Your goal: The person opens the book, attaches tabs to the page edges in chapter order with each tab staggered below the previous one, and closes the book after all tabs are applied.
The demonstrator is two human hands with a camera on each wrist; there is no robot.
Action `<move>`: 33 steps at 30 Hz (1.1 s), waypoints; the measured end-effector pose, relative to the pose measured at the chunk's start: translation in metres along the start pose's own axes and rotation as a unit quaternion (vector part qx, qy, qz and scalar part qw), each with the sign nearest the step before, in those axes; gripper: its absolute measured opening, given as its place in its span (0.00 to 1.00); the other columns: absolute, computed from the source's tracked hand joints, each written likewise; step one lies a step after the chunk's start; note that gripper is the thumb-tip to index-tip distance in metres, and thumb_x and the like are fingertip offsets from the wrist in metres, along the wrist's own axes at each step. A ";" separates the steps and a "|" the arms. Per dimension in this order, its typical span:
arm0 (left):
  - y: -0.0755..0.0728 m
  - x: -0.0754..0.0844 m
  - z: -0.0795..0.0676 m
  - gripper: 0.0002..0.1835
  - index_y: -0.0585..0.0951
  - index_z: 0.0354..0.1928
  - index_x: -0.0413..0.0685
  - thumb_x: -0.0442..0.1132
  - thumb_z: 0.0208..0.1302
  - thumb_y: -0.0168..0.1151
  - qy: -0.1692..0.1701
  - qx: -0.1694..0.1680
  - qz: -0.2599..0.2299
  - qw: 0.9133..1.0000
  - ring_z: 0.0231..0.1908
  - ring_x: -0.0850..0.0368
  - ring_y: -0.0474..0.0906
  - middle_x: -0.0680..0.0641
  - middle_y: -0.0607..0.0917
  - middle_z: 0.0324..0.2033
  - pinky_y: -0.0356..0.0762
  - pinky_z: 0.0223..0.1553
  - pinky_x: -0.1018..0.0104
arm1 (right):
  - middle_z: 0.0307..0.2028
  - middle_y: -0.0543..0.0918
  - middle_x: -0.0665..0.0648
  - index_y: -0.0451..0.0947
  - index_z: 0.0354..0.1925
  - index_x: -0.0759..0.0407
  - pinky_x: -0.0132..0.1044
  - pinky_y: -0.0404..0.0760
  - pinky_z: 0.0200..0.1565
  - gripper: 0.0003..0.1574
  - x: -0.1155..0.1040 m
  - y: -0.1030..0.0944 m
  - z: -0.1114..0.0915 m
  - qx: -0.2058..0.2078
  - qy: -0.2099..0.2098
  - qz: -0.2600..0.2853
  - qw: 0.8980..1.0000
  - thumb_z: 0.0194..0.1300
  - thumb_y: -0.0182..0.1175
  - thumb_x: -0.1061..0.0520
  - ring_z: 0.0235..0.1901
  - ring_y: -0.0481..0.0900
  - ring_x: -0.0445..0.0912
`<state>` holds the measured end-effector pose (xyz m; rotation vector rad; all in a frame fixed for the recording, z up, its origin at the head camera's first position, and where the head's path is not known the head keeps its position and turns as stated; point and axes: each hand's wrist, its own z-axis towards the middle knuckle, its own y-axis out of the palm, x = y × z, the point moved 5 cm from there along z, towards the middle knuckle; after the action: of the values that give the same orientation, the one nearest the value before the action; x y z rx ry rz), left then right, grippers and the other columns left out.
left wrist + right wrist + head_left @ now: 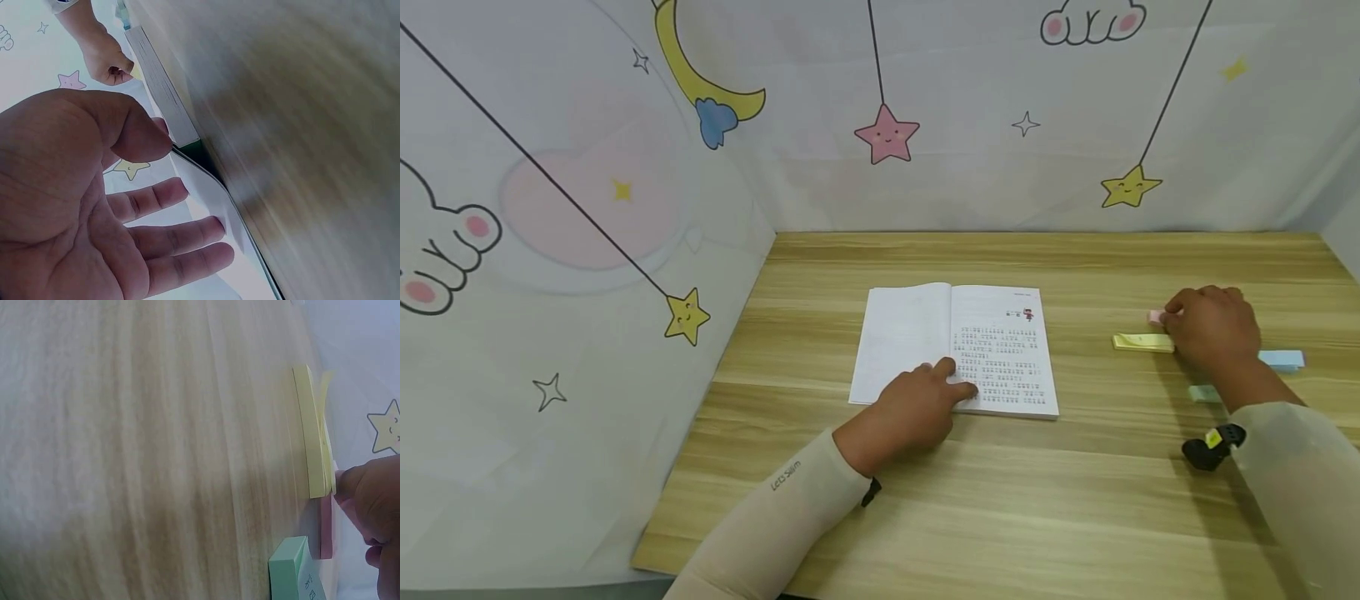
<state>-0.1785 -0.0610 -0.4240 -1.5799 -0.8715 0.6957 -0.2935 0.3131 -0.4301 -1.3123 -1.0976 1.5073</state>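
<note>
An open book [902, 333] lies on the table, its left page blank and its right page printed. My left hand [917, 408] rests on its lower part, fingers spread near the centre fold and thumb on the printed page. In the left wrist view, the fingers [178, 244] are extended over the page. Over to the right, my right hand [1216, 333] curls its thumb and fingers at a pink sticky-note pad [1154, 317], pinching at its top. Just in front lies a yellow sticky-note pad [1138, 342], with a loose strip [324, 394] lifted at one end.
A blue sticky-note pad [1283, 359] and a green one [1204, 393] lie around the right wrist, partly covered by it. Behind and to the left of the wooden table [1000, 500] hangs a white cloth [820, 183] printed with stars and a moon.
</note>
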 end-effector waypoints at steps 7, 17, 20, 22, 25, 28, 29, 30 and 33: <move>-0.001 0.000 0.000 0.28 0.72 0.61 0.73 0.38 0.58 0.58 0.000 -0.004 0.005 1.000 0.36 0.57 0.69 0.50 0.70 0.53 0.70 0.27 0.63 | 0.41 0.78 0.72 0.68 0.56 0.67 0.56 0.69 0.32 0.28 0.001 0.002 -0.001 -0.050 0.032 0.030 0.998 0.71 0.48 0.46 0.40 0.72 0.69; 0.000 -0.001 0.000 0.29 0.71 0.61 0.73 0.38 0.58 0.58 0.000 -0.005 0.011 1.000 0.38 0.56 0.70 0.50 0.69 0.55 0.71 0.28 0.63 | 0.49 0.69 0.72 0.76 0.45 0.66 0.62 0.60 0.46 0.17 -0.006 0.000 -0.002 0.007 -0.011 -0.032 0.999 0.69 0.54 0.52 0.50 0.59 0.70; -0.001 -0.001 0.000 0.29 0.71 0.61 0.74 0.38 0.58 0.58 -0.002 -0.005 0.013 1.000 0.38 0.56 0.70 0.50 0.69 0.55 0.71 0.28 0.63 | 0.50 0.66 0.71 0.77 0.45 0.66 0.63 0.56 0.50 0.15 -0.010 -0.001 -0.002 0.018 -0.031 -0.062 0.997 0.67 0.55 0.56 0.52 0.56 0.70; -0.001 -0.001 0.000 0.29 0.71 0.61 0.74 0.38 0.58 0.57 -0.002 -0.005 0.012 1.000 0.39 0.56 0.70 0.50 0.69 0.55 0.71 0.29 0.63 | 0.48 0.69 0.71 0.77 0.46 0.66 0.62 0.57 0.49 0.14 -0.013 -0.001 -0.002 0.018 -0.041 -0.076 0.996 0.66 0.56 0.57 0.50 0.60 0.69; -0.001 0.000 -0.001 0.29 0.71 0.62 0.73 0.38 0.58 0.57 -0.002 -0.004 0.010 1.000 0.40 0.56 0.70 0.50 0.69 0.56 0.71 0.29 0.63 | 0.43 0.76 0.71 0.75 0.47 0.67 0.62 0.60 0.47 0.16 -0.013 0.000 -0.001 0.002 -0.051 -0.080 0.995 0.67 0.56 0.57 0.46 0.65 0.68; -0.001 0.000 -0.001 0.29 0.71 0.62 0.73 0.38 0.58 0.57 0.000 -0.002 0.009 1.000 0.39 0.56 0.70 0.50 0.69 0.55 0.71 0.29 0.62 | 0.38 0.79 0.70 0.72 0.48 0.70 0.61 0.60 0.46 0.18 -0.012 0.000 -0.001 -0.023 -0.049 -0.074 0.996 0.69 0.53 0.55 0.44 0.67 0.68; -0.001 0.000 -0.001 0.29 0.71 0.62 0.73 0.37 0.58 0.57 0.000 -0.001 0.009 1.000 0.39 0.56 0.70 0.49 0.69 0.55 0.71 0.29 0.63 | 0.37 0.80 0.70 0.72 0.47 0.70 0.61 0.60 0.46 0.18 -0.013 0.000 -0.001 -0.029 -0.046 -0.070 0.996 0.69 0.53 0.54 0.43 0.67 0.68; -0.001 0.000 -0.001 0.29 0.71 0.62 0.73 0.38 0.58 0.57 0.000 -0.001 0.009 1.000 0.39 0.56 0.70 0.49 0.69 0.55 0.71 0.29 0.63 | 0.37 0.80 0.70 0.71 0.47 0.70 0.61 0.59 0.46 0.19 -0.013 0.000 -0.001 -0.037 -0.041 -0.067 0.996 0.70 0.52 0.53 0.43 0.67 0.69; -0.001 0.000 -0.002 0.29 0.71 0.61 0.73 0.38 0.59 0.57 0.001 0.001 0.010 1.000 0.38 0.56 0.70 0.50 0.69 0.54 0.71 0.28 0.63 | 0.36 0.80 0.69 0.70 0.46 0.69 0.63 0.58 0.44 0.21 -0.016 -0.002 0.000 -0.066 -0.027 -0.049 0.996 0.71 0.50 0.50 0.39 0.70 0.69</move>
<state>-0.1774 -0.0621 -0.4225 -1.5889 -0.8546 0.7080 -0.2915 0.2984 -0.4236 -1.2936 -1.2950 1.4257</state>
